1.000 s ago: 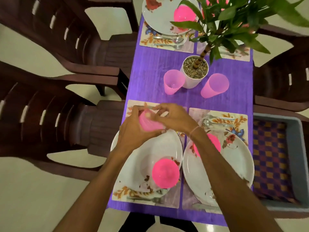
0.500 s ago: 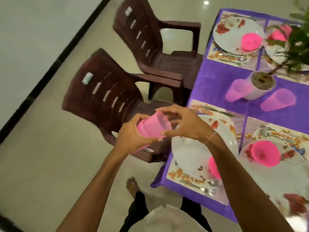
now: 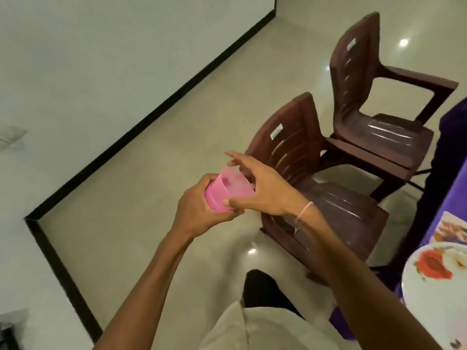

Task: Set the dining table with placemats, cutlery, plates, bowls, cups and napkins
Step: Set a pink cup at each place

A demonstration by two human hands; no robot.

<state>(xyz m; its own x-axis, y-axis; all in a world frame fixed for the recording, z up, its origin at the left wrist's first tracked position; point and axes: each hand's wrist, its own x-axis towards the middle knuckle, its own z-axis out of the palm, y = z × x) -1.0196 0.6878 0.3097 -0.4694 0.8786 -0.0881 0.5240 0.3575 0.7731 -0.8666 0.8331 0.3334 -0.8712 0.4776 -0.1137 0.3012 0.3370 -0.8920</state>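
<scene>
Both hands hold a stack of pink plastic cups (image 3: 226,190) out over the floor, left of the table. My left hand (image 3: 202,210) wraps around the bottom of the stack from below. My right hand (image 3: 262,188) pinches the rim of the top cup with thumb and fingers, its index finger stretched out. Two nested cups show as a step in the pink wall. At the right edge lies a white floral plate (image 3: 439,281) on a patterned placemat (image 3: 452,228), over the purple tablecloth (image 3: 452,157). Most of the table is out of the picture.
Two dark brown plastic chairs stand between me and the table, the near chair (image 3: 316,188) right behind my hands and the far chair (image 3: 374,104) beyond it. Cream tiled floor (image 3: 141,223) with a black skirting line runs along the white wall at left.
The view has swung left, away from the table toward the floor and wall. The hands carried the pink cups off the table; the right hand now grips the top cup's rim.
</scene>
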